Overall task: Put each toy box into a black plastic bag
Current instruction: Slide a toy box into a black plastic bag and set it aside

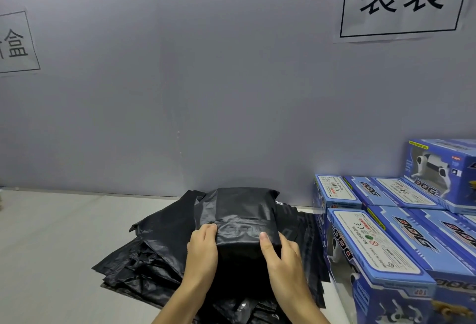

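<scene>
Centre, near the wall: box-shaped bundle (pixel 244 223) wrapped in glossy, creased black plastic film, flat on top with squared corners, resting on a loose pile of bags (pixel 154 251). Contents fully covered; presumably a toy box, though no printed face visible. Left hand (pixel 202 246) pressed against the bundle's left side, fingers curled over the upper edge and gripping the film. Right hand (pixel 279 251) against the right side, thumb laid on top, fingers wrapped round the near right corner, likewise holding the bundle. Both forearms entering from the lower edge of the view.

Beneath and around: pile of thin, wrinkled black bags, splayed in overlapping sheets with ragged pointed corners, spreading left and toward the viewer.

Right of the pile, just beside it: stacked toy boxes (pixel 381 251), rigid blue cardboard with white label panels, "DOG" lettering and robot-dog artwork; nearest box's corner close to the right wrist. One further box (pixel 443 169) set on top of the rear row, against the wall.

Left of the pile: bare, pale, matte tabletop (pixel 51 233), open as far as the left edge of the view.

Behind: smooth grey wall (pixel 180 79), meeting the table directly behind the bundle. Paper sign (pixel 404 1) upper right, second sign (pixel 15 43) partly cut off at left.
</scene>
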Motion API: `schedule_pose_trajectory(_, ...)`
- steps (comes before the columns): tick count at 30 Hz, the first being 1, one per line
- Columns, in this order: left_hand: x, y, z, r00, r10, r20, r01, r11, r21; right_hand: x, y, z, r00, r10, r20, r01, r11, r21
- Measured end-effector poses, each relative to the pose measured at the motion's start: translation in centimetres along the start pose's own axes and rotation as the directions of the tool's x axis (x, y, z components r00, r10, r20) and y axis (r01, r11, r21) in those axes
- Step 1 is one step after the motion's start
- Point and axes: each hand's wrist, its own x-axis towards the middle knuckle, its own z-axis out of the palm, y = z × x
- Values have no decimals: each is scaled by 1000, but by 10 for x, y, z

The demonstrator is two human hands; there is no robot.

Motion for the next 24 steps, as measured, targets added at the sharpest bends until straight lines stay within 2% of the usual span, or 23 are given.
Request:
schedule_pose_trajectory(2,-1,4,0,996,50,-71,-47,998,39,-5,-5,-1,998,-65,-15,65,998,17)
schedule_pose_trajectory(4,-4,7,-2,992,43,-117,-54,995,-86,-11,-12,0,992,-120,-29,122,992,40)
schedule_pose_trajectory(7,-12,10,1,999,11,34,4,913,-409,-18,-20,3,981,-183,-65,191,971,144)
schedule_pose_trajectory(10,-20,13,5,993,-26,115,84,839,-538,-20,-25,3,983,-146,-107,171,944,284)
schedule_pose_trajectory(12,-24,13,9,993,2,114,59,849,-525,-20,-23,2,980,-118,-160,168,922,349)
schedule_pose_trajectory(16,-32,10,19,984,152,94,-102,909,-404,-19,-25,-4,951,-93,-294,216,882,419)
schedule_pose_trajectory(21,-35,13,21,962,266,54,-236,918,-319,-6,-28,-10,926,-100,-363,244,894,376)
schedule_pose_trajectory(24,-30,11,17,968,250,9,-235,919,-315,3,-38,-10,915,-139,-379,272,905,325)
